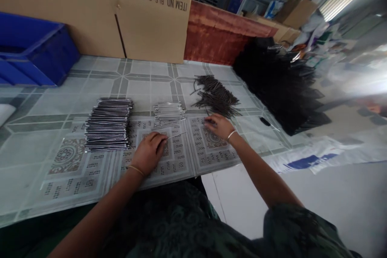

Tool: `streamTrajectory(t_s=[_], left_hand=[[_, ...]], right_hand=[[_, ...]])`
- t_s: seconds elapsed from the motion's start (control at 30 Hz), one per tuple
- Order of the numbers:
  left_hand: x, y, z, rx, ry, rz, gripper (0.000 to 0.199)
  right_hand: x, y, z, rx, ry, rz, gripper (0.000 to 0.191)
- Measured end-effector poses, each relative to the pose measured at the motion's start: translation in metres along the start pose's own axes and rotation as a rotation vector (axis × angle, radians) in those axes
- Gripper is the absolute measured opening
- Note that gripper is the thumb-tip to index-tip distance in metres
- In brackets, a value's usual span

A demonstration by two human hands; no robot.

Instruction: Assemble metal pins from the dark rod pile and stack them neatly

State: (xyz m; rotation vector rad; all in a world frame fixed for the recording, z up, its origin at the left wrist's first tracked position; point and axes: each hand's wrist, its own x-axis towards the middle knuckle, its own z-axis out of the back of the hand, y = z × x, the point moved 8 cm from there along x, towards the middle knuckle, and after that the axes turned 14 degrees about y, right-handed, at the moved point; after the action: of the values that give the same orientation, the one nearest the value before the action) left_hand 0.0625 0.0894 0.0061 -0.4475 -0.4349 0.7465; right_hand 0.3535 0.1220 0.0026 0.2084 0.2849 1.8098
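Observation:
My left hand (150, 152) is closed in a pinch on a thin metal rod (177, 135), which points out to the right over the patterned mat. Just beyond that hand lies a small stack of bright silvery rods (169, 111). A larger, neat stack of dark rods with shiny ends (109, 125) rests to its left. My right hand (219, 125) is low over the mat, its fingers slightly bent and apart. They are at the near edge of a loose pile of thin dark strips (216, 94); whether they touch a strip is unclear.
A blue plastic bin (36, 56) stands at the back left, before a large printed cardboard sheet (145, 28). On the right is a big heap of black material (275, 84). A small black piece (265, 121) lies near it. The patterned mat (190, 153) covers the table's front edge.

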Motion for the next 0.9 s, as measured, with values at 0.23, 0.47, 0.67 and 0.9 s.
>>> streamTrajectory(t_s=[0.23, 0.47, 0.67, 0.9], left_hand=[[0.000, 0.000, 0.000, -0.008, 0.012, 0.017, 0.023], [0.000, 0.000, 0.000, -0.015, 0.015, 0.013, 0.023], [0.000, -0.001, -0.001, -0.022, 0.027, 0.024, 0.022], [-0.002, -0.003, -0.004, -0.025, 0.064, 0.068, 0.020]], right_hand=[[-0.018, 0.031, -0.016, 0.206, -0.077, 0.023, 0.017], [-0.014, 0.084, -0.028, 0.534, -0.024, 0.203, 0.022], [-0.014, 0.091, -0.029, 0.639, -0.034, 0.183, 0.020], [-0.015, 0.097, -0.021, 0.527, -0.002, 0.216, 0.029]])
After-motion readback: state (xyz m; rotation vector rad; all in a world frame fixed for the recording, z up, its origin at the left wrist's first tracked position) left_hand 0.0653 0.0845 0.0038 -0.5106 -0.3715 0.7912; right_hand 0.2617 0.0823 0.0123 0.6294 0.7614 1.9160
